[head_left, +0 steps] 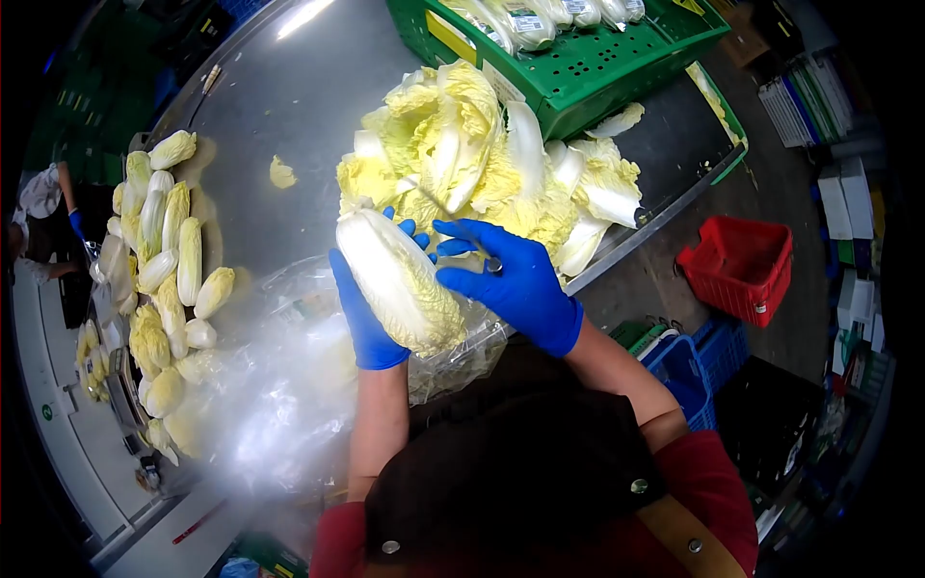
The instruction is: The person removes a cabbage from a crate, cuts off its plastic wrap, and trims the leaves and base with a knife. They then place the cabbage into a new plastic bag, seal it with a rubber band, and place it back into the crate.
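the left hand [371,313], in a blue glove, is opened into a wide cradle under and along the side of the held cabbage [400,279], which lies tilted in it, just below the leaf heap [443,144] in view. its palm is hidden behind the cabbage, and some fingertips show past the far side. the right hand [511,279], gloved too, is part closed around the knife [493,265], forefinger reaching toward the cabbage; how firmly the lower fingers grip cannot be told. the blade is thin and blurred against the leaf heap, its tip hard to make out.

below and left of the leaf heap, clear plastic film [289,385] lies bunched on the metal table [279,116], so washed out by glare that what lies under it is unclear. left of the heap is a small leaf scrap [281,173], and farther left a crowd of whole cabbages [154,231]. right of the heap, beyond the table edge, stands a red crate [737,270]. just above the heap is a green crate [597,87] with wrapped cabbages [525,19], cut off at the top. far left of the heap, another person [43,193] is partly lost at the dark rim.
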{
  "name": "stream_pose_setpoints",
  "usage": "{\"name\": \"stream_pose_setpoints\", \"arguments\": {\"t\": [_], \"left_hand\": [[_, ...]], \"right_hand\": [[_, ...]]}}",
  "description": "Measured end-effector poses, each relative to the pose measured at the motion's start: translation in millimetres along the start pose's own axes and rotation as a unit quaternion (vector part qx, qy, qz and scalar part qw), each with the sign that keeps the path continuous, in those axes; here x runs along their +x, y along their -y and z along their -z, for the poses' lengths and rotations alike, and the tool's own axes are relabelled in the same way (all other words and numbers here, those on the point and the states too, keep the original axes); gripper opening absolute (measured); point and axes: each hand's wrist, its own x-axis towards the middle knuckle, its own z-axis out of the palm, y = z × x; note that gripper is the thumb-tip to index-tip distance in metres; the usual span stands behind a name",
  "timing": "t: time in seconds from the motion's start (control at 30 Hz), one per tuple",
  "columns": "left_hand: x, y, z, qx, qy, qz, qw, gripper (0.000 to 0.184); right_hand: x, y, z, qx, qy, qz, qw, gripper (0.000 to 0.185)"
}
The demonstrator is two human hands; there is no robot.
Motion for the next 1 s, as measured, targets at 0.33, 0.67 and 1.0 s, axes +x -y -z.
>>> {"name": "stream_pose_setpoints", "arguments": {"t": [0.33,0.67,1.0], "left_hand": [[-4,8,3,-0.013,0.017,0.027,0.999,0.072],[-1,6,9,-0.020,-0.004,0.138,0.990,0.078],[0,17,-12,-0.090,-0.095,0.062,0.989,0.041]], "right_hand": [[4,-3,-14,-0.171,0.002,0.095,0.981,0.024],[39,-12,20,-0.008,-0.165,0.064,0.984,0.024],[12,2,10,-0.257,0.088,0.218,0.937,0.041]]}}
